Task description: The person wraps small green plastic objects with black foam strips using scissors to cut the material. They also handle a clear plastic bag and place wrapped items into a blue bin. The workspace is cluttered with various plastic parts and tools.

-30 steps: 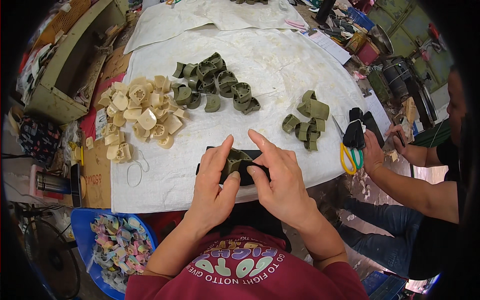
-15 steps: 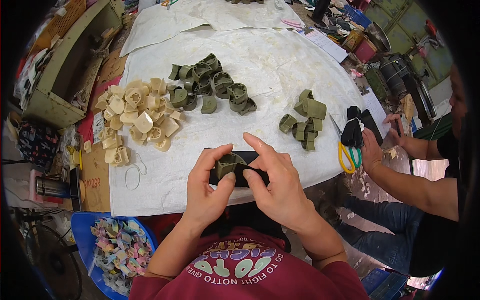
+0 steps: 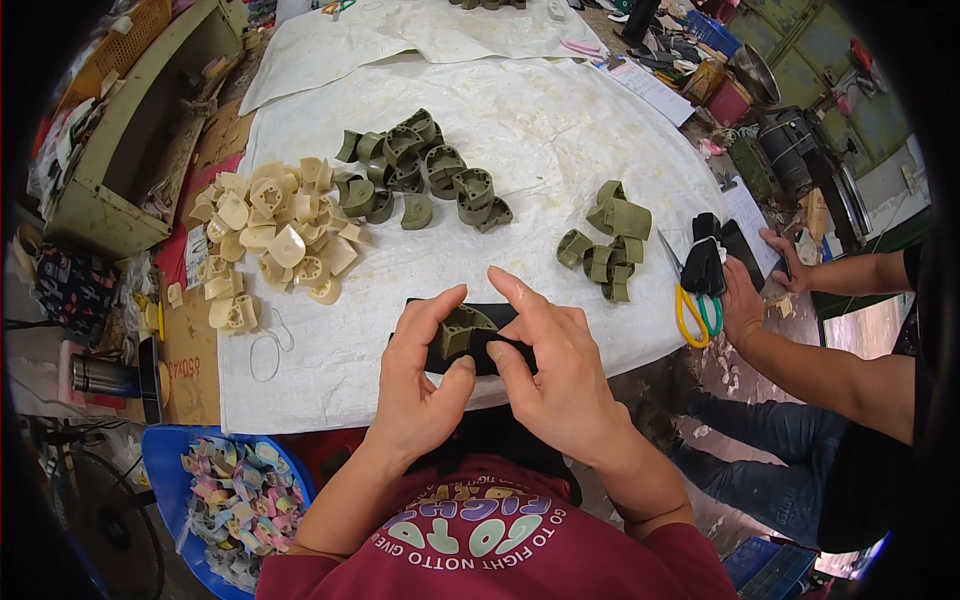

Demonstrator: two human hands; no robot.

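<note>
Between my hands, above the table's near edge, sits an olive-green shoe heel (image 3: 462,332) with its hollow, ribbed side upward. A black strip of thin material (image 3: 484,352) lies under it and against its side. My left hand (image 3: 420,385) grips the heel from the left, thumb at the near side and index finger at the far side. From the right, my right hand (image 3: 555,375) pinches the black strip beside the heel, its index finger pointing up and away. The fingers beneath are hidden.
Cream heels (image 3: 285,240) are heaped at left; olive heels stand in a far group (image 3: 405,160) and a right group (image 3: 612,245). Scissors (image 3: 690,315) lie by the right edge, near a co-worker's hand (image 3: 742,300) and a black bundle (image 3: 706,258). A blue tub (image 3: 160,470) of colourful pieces stands lower left.
The black flap at the heel's near right has gone down and more of the heel shows. My left thumb has shifted slightly right and down. The co-worker's far hand has moved a little.
</note>
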